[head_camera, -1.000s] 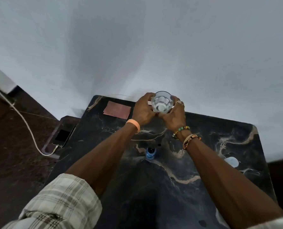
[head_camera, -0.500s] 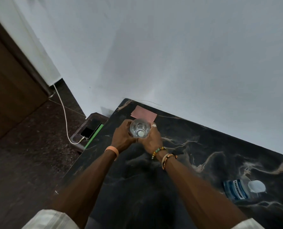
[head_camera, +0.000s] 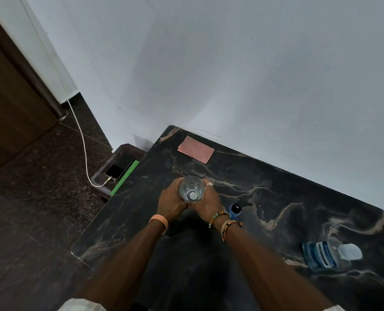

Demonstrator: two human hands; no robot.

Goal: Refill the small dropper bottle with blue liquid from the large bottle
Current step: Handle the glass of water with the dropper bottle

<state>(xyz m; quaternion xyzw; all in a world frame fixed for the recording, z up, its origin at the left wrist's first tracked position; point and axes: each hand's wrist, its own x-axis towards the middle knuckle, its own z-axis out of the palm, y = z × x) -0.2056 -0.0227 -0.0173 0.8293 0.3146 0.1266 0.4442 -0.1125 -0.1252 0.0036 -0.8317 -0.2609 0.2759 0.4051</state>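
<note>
- Both my hands are together, clamped round a clear glass [head_camera: 191, 189]: my left hand [head_camera: 172, 202] wraps its left side and my right hand [head_camera: 206, 203] its right side, heels of the palms touching below it.
- I look straight down into the glass; I cannot tell whether it rests on the dark marble table [head_camera: 276, 198] or is held above it.
- The small dropper bottle [head_camera: 234, 211], blue with a dark top, stands on the table just beside my right wrist, on its outer side.
- The large bottle [head_camera: 323, 255], with a blue label and white cap, is well apart to the right, near the table's right edge.
- My right forearm lies between the glass and the large bottle; the dropper bottle sits close against my beaded bracelet [head_camera: 216, 217].
- A pink paper [head_camera: 196, 149] lies flat near the far corner, beyond the glass.
- Left of the table, a phone [head_camera: 120, 168] lies on a low stand [head_camera: 110, 176], plugged into a white cable [head_camera: 81, 135] running up the wall.
- Against half a second ago, my grip on the glass is the same, but the dropper bottle now shows beside my wrist, where it was hidden.
- A second ago it stood between my forearms, nearer to me than my hands.
</note>
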